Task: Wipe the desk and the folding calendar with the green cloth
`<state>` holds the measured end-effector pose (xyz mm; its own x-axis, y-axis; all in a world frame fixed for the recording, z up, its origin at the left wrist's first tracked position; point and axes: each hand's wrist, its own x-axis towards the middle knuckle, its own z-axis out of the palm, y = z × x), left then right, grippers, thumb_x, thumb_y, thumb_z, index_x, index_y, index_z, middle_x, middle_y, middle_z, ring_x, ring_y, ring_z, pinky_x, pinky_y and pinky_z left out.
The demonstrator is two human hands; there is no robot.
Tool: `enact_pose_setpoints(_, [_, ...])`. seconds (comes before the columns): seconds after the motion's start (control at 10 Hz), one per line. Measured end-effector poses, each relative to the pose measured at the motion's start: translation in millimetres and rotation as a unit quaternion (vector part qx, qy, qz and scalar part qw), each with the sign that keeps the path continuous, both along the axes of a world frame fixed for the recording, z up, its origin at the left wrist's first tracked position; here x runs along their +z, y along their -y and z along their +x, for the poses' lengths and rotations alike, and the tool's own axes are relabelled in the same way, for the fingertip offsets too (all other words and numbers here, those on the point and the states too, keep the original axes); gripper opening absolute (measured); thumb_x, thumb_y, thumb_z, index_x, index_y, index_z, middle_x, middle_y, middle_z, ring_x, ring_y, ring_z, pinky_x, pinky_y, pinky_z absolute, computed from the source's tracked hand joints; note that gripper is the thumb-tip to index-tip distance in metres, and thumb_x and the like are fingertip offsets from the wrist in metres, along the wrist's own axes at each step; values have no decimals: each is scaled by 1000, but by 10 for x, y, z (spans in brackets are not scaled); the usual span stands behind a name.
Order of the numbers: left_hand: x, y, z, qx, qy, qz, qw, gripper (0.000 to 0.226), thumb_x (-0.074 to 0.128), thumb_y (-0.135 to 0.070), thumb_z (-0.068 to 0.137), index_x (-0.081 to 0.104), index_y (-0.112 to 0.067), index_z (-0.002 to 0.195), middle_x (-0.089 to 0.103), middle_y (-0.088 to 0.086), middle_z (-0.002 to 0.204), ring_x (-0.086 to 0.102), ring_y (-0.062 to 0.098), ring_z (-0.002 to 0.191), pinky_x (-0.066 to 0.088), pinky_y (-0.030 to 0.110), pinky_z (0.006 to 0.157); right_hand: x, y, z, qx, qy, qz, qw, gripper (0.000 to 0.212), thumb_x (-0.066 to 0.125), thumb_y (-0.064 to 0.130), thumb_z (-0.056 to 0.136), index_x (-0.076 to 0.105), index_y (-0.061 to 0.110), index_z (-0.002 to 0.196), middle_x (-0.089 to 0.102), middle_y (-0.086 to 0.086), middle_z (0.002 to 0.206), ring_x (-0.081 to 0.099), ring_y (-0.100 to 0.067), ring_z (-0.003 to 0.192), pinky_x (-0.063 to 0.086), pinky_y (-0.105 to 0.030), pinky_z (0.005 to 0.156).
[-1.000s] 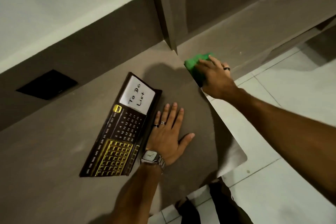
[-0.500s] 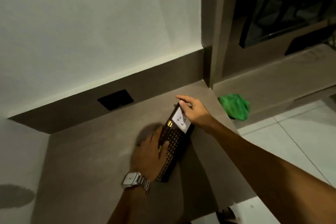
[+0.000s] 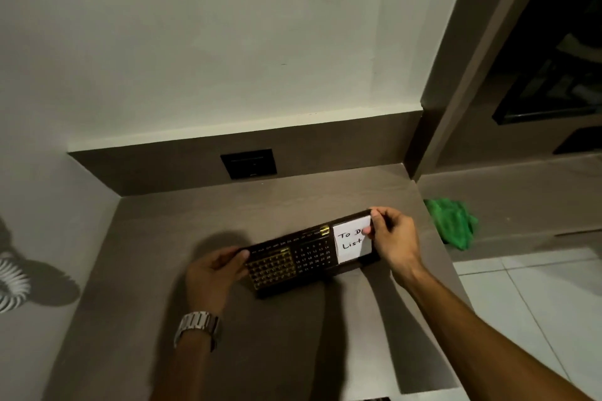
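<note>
The dark folding calendar [image 3: 306, 257] with gold keys and a white "To Do List" note is held just above the brown desk [image 3: 277, 335], its face tilted toward me. My left hand [image 3: 211, 277] grips its left end. Its right end, at the note, is pinched by my right hand [image 3: 392, 238]. The green cloth [image 3: 451, 226] lies crumpled and untouched on the lower ledge to the right of the desk.
A black wall socket [image 3: 249, 163] sits in the brown upstand behind the desk. A white ribbed object [image 3: 11, 280] lies at the far left. White floor tiles [image 3: 527, 303] lie to the right, below the desk edge. A dark cabinet panel [image 3: 482, 58] rises at the right.
My right hand let go of the green cloth and took the calendar's right end. My left hand left the desk and gripped its left end. The calendar was lifted and turned level.
</note>
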<state>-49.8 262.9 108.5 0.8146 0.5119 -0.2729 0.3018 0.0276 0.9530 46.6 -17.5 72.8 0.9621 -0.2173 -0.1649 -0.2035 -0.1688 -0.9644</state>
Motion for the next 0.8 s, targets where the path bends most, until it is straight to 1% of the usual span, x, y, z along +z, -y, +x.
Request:
enact_pose_setpoints(0.1, [12,-103,122,34,7,-44,998,24,66,6,82,64,12,105,68,23,94,66,35,84,59,21,60,-7,-78,-76,-7,-2,12,1000,15,56,19,97,66,21,87,74,-8,79,72,-24,77,61,-45,71])
enact_pose_setpoints(0.2, [28,-181,279,46,9,-47,998,23,67,6,81,65,12,103,67,23,95,66,34,86,60,25,64,25,-160,-41,-9,-16,30,999,14,54,19,97,63,21,87,73,-8,81,72,-23,80,62,-38,66])
enact_pose_setpoints(0.3, [27,-255,423,51,11,-39,998,19,69,6,81,67,8,99,68,19,94,68,30,85,60,24,62,58,-229,70,-4,-22,34,999,13,53,19,98,62,20,88,72,-7,83,72,-20,80,62,-36,66])
enact_pose_setpoints(0.4, [5,-331,534,48,4,-26,998,16,70,4,81,68,5,97,70,16,93,69,30,87,60,25,63,73,-271,153,-1,-29,43,999,11,53,18,98,61,16,92,72,-9,86,71,-19,81,61,-33,65])
enact_pose_setpoints(0.5, [-10,-376,564,36,0,-25,999,12,71,2,81,70,-2,92,71,13,93,69,28,88,61,28,65,63,-263,184,3,-26,60,998,10,53,16,98,62,12,95,72,-12,90,72,-21,83,61,-28,62])
enact_pose_setpoints(0.6, [-25,-410,481,32,-7,41,999,9,76,-12,79,73,-18,86,73,-1,88,69,18,87,58,29,68,71,-211,145,15,-26,72,997,10,54,17,97,60,17,106,69,-11,97,72,-22,81,61,-31,61])
enact_pose_setpoints(0.7, [33,-442,445,29,-2,172,985,24,76,-32,79,73,-18,99,74,1,96,68,17,93,51,27,77,213,-143,168,1,-4,56,998,26,55,21,97,54,24,123,65,-1,102,72,-13,76,56,-22,55])
enact_pose_setpoints(0.8, [268,-406,383,2,5,351,936,54,71,-43,82,61,-12,124,67,11,120,63,22,108,48,34,90,655,-23,136,7,76,40,996,23,58,23,95,60,28,117,66,-5,103,65,-11,71,50,-16,54])
